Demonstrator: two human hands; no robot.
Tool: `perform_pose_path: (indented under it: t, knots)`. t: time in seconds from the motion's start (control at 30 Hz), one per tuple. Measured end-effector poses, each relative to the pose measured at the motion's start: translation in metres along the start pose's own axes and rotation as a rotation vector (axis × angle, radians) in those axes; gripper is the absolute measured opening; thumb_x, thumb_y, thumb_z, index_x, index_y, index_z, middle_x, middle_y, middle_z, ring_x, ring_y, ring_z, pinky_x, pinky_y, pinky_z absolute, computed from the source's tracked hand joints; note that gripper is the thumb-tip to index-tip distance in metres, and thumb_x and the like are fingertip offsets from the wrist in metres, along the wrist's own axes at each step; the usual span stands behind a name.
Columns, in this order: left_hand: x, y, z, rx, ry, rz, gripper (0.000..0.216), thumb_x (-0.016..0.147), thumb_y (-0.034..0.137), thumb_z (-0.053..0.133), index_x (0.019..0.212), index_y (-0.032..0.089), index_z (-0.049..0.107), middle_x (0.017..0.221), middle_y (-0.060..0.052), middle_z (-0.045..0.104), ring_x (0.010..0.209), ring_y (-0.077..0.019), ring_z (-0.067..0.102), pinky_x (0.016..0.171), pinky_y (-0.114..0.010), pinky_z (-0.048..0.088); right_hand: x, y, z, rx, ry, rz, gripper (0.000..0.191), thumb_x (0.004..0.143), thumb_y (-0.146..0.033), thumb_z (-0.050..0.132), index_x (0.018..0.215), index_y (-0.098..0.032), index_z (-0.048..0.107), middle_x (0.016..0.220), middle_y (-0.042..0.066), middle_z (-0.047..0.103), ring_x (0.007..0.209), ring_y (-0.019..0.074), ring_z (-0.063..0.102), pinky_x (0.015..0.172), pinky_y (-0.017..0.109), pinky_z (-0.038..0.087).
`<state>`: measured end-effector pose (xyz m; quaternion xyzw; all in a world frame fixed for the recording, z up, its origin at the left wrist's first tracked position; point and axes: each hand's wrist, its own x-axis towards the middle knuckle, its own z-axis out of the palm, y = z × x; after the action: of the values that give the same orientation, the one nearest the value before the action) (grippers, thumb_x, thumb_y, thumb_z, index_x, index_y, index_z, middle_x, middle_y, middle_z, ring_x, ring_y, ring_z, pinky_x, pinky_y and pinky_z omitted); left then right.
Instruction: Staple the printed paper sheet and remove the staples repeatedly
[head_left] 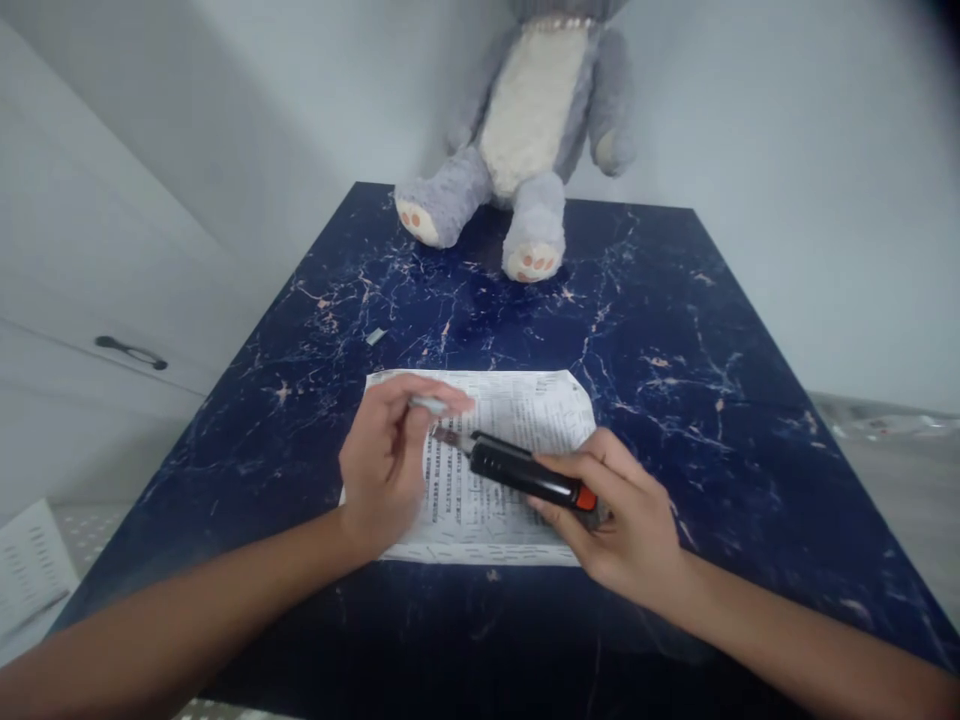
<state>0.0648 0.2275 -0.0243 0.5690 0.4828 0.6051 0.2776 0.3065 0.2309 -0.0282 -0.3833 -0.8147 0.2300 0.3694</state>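
Observation:
My right hand (619,510) is closed around the rear of a black-handled tool (521,472) with an orange end. The tool's narrow metal tip points left, toward my left hand; its exact kind is unclear. My left hand (386,465) pinches a small pale, slender piece (429,404) between thumb and fingers, just above the tool's tip. Blur hides what this piece is and whether the tip touches it. Beneath both hands lies a printed paper sheet (517,530), partly covered by them.
A grey and cream plush toy (534,110) sits at the far edge of the dark blue marbled table (675,400). A small pale scrap (376,337) lies left of centre. Another printed paper (34,575) is at lower left, by a white drawer with a dark handle (131,352).

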Motion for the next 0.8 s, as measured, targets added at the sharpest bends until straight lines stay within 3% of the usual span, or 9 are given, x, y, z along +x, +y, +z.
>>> perform_pose_path:
  t: [0.13, 0.2, 0.3, 0.37, 0.47, 0.6, 0.7, 0.8]
  knots:
    - [-0.008, 0.005, -0.003, 0.034, -0.188, 0.247, 0.036, 0.102, 0.007, 0.054, 0.134, 0.023, 0.055, 0.108, -0.003, 0.079, 0.101, -0.0178, 0.078, 0.09, -0.033, 0.066, 0.002, 0.004, 0.004, 0.064, -0.08, 0.031, 0.022, 0.092, -0.021, 0.07, 0.114, -0.023, 0.067, 0.089, 0.003, 0.055, 0.073, 0.017, 0.057, 0.057, 0.03, 0.051]
    - [-0.006, 0.004, -0.004, 0.013, -0.236, 0.339, 0.042, 0.099, 0.003, 0.057, 0.137, 0.021, 0.054, 0.107, -0.004, 0.079, 0.099, -0.0172, 0.078, 0.088, -0.03, 0.066, 0.004, 0.006, 0.004, 0.033, -0.049, -0.008, 0.027, 0.09, -0.028, 0.076, 0.114, -0.022, 0.067, 0.094, 0.005, 0.058, 0.08, 0.0194, 0.059, 0.062, 0.033, 0.053]
    - [-0.004, 0.005, -0.006, 0.008, -0.318, 0.44, 0.045, 0.097, 0.006, 0.063, 0.136, 0.023, 0.053, 0.103, -0.002, 0.079, 0.092, -0.0157, 0.079, 0.081, -0.028, 0.065, 0.004, 0.005, 0.002, -0.118, 0.138, -0.222, 0.048, 0.084, -0.033, 0.085, 0.126, -0.022, 0.066, 0.103, 0.008, 0.059, 0.091, 0.0238, 0.06, 0.072, 0.04, 0.056]
    - [-0.005, 0.007, -0.008, 0.057, -0.403, 0.514, 0.041, 0.096, 0.01, 0.067, 0.132, 0.026, 0.056, 0.099, 0.0, 0.079, 0.084, -0.0137, 0.077, 0.079, -0.028, 0.062, 0.003, 0.001, -0.001, -0.197, 0.207, -0.42, 0.051, 0.083, -0.023, 0.084, 0.131, -0.02, 0.066, 0.104, 0.008, 0.06, 0.09, 0.0219, 0.06, 0.072, 0.039, 0.056]
    - [-0.012, 0.009, -0.01, 0.115, -0.547, 0.624, 0.032, 0.096, 0.009, 0.065, 0.123, 0.026, 0.058, 0.097, 0.0, 0.079, 0.077, -0.0125, 0.072, 0.077, -0.03, 0.056, 0.003, -0.007, -0.006, -0.201, 0.135, -0.64, 0.04, 0.087, -0.01, 0.076, 0.126, -0.016, 0.071, 0.102, 0.007, 0.065, 0.091, 0.0195, 0.062, 0.072, 0.035, 0.058]
    - [-0.018, 0.01, -0.011, 0.119, -0.686, 0.71, 0.024, 0.096, 0.008, 0.062, 0.117, 0.02, 0.06, 0.098, -0.002, 0.079, 0.074, -0.0138, 0.068, 0.074, -0.033, 0.051, 0.002, -0.016, -0.011, -0.281, 0.065, -0.767, 0.022, 0.091, -0.011, 0.073, 0.11, -0.021, 0.078, 0.101, 0.003, 0.074, 0.093, 0.0178, 0.066, 0.08, 0.033, 0.062]
    - [-0.013, 0.011, -0.011, 0.176, -0.662, 0.801, 0.006, 0.1, 0.019, 0.063, 0.103, 0.021, 0.059, 0.095, 0.001, 0.078, 0.072, -0.0126, 0.066, 0.075, -0.033, 0.049, 0.003, -0.02, -0.01, -0.28, 0.112, -0.803, 0.019, 0.092, -0.015, 0.074, 0.109, -0.021, 0.077, 0.098, 0.001, 0.076, 0.088, 0.0159, 0.067, 0.08, 0.031, 0.062]
    - [-0.002, 0.009, -0.013, 0.169, -0.424, 0.777, 0.013, 0.104, 0.034, 0.055, 0.098, 0.023, 0.054, 0.1, -0.002, 0.075, 0.078, -0.0146, 0.066, 0.074, -0.034, 0.05, 0.014, -0.019, -0.015, -0.214, 0.149, -0.607, 0.03, 0.092, -0.024, 0.077, 0.121, -0.021, 0.073, 0.095, 0.003, 0.075, 0.083, 0.0171, 0.067, 0.072, 0.033, 0.059]
